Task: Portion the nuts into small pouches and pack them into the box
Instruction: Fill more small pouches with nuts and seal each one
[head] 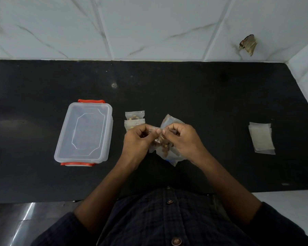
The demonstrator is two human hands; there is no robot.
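both hands meet at the centre of the frame over the black counter (203, 103). the left hand (138, 139) and the right hand (182, 141) each pinch thumb against forefinger on the top edge of a small pouch (157, 139), which hangs between them with nuts showing brown through the clear film. the pinch points sit almost touching, knuckle to knuckle, so the pouch's mouth runs left to right across the frame and its body drops toward the bottom of the frame, toward the person.

just under and behind the right hand lies a larger bag (170, 121), crumpled, its long axis slanting from upper centre to lower right; it looks like the bulk supply of nuts, though its contents are mostly hidden. i cannot tell whether the right hand also touches it.

two filled pouches (134, 118) lie flat just above the left hand, one overlapping the other. the box (84, 132), lid on and red clips at its top and bottom ends, sits to the left of centre, well apart from the hands, long axis running up the frame. a stack of empty pouches (260, 137) lies at the right of the frame.

judging from the grip, the seal is being pressed along the mouth. the left hand is nearer both the finished pair and the box; the lid has to come off before packing.
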